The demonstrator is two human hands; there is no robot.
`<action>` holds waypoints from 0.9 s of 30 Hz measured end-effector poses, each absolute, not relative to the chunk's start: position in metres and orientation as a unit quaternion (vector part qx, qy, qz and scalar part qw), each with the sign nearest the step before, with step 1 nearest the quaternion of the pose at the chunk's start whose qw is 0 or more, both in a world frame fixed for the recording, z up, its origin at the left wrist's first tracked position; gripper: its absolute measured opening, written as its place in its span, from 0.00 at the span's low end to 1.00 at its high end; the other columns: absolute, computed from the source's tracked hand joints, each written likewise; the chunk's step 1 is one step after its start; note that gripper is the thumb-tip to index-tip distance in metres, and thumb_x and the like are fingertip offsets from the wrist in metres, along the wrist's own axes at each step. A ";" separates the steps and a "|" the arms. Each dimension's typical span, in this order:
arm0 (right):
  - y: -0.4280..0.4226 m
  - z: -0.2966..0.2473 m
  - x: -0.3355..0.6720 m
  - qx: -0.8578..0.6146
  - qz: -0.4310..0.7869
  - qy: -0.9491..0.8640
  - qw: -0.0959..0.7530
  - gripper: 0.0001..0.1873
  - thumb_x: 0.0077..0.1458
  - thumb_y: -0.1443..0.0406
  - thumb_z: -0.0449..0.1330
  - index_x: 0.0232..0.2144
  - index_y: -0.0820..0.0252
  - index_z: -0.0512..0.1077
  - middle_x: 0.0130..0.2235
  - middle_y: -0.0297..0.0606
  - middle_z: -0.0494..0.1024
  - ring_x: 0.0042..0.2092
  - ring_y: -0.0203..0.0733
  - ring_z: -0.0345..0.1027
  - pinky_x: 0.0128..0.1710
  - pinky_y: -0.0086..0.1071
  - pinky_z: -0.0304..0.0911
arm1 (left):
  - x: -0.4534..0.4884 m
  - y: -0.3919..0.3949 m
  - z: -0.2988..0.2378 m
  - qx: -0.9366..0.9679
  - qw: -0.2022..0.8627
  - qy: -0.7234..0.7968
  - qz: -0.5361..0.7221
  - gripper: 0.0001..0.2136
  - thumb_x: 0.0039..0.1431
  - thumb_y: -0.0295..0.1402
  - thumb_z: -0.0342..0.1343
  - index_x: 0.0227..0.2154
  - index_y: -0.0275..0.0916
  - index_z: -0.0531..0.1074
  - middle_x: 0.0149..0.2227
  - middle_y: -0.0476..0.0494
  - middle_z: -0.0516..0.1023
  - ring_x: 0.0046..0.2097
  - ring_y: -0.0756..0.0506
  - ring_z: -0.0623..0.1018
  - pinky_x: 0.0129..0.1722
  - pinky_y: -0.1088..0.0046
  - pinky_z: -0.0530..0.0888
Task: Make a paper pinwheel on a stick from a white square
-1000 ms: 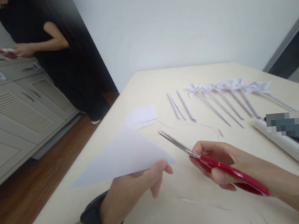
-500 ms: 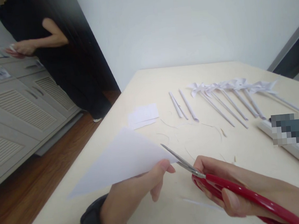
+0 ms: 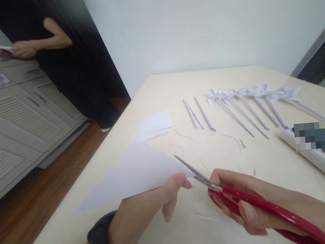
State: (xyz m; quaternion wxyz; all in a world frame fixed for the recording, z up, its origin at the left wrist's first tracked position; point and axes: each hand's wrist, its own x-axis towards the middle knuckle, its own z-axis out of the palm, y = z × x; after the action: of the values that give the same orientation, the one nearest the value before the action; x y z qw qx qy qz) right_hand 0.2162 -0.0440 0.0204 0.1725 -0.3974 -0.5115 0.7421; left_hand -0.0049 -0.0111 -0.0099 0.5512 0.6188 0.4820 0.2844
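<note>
A white sheet of paper folded into a triangle (image 3: 135, 173) is pinched near its right corner by my left hand (image 3: 168, 193), thumb on top and fingers beneath. My right hand (image 3: 243, 202) grips a pair of red-handled scissors (image 3: 272, 205). The scissors' blades are slightly apart at the paper's right corner, one above the sheet and the lower one partly hidden under it. A dark band circles my left wrist.
Paper pinwheels (image 3: 239, 94) on rolled sticks lie at the back right. Nearer the middle are rolled paper tubes (image 3: 204, 114), small paper squares (image 3: 158, 122) and thin wires (image 3: 232, 138). A white roll (image 3: 316, 161) lies at right. Another person (image 3: 57, 59) stands at left by cabinets (image 3: 22, 115).
My hands, the paper and the scissors have hardly moved; the scissor blades look slightly closer together. The other person's hands have shifted, showing a white item held between them.
</note>
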 end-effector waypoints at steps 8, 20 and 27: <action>-0.045 0.017 0.216 -0.396 0.787 -0.439 0.177 0.20 0.47 0.52 0.61 0.35 0.57 0.59 0.27 0.26 0.60 0.22 0.25 0.42 0.20 0.24 0.40 | -0.004 -0.011 -0.009 0.621 0.549 0.484 0.282 0.22 0.57 0.33 0.47 0.08 0.40 0.59 0.10 0.56 0.58 0.18 0.53 0.64 0.47 0.72 0.68; -0.044 0.023 0.211 -0.412 0.775 -0.444 0.181 0.25 0.45 0.47 0.58 0.35 0.58 0.59 0.28 0.27 0.59 0.25 0.27 0.42 0.22 0.25 0.41 | -0.004 -0.010 -0.008 0.628 0.543 0.481 0.283 0.20 0.54 0.31 0.50 0.08 0.40 0.60 0.09 0.57 0.60 0.21 0.52 0.69 0.46 0.72 0.68; -0.047 0.017 0.209 -0.427 0.771 -0.444 0.163 0.23 0.48 0.46 0.54 0.33 0.58 0.58 0.22 0.24 0.58 0.19 0.23 0.45 0.18 0.23 0.42 | -0.005 -0.009 -0.011 0.622 0.564 0.478 0.256 0.12 0.57 0.32 0.48 0.21 0.43 0.74 0.10 0.58 0.60 0.22 0.51 0.69 0.46 0.72 0.67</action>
State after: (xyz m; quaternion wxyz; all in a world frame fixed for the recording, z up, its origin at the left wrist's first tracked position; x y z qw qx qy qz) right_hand 0.2093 -0.0474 0.0166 0.1635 -0.4266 -0.4436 0.7710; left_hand -0.0049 -0.0092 -0.0105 0.5642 0.6225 0.4780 0.2564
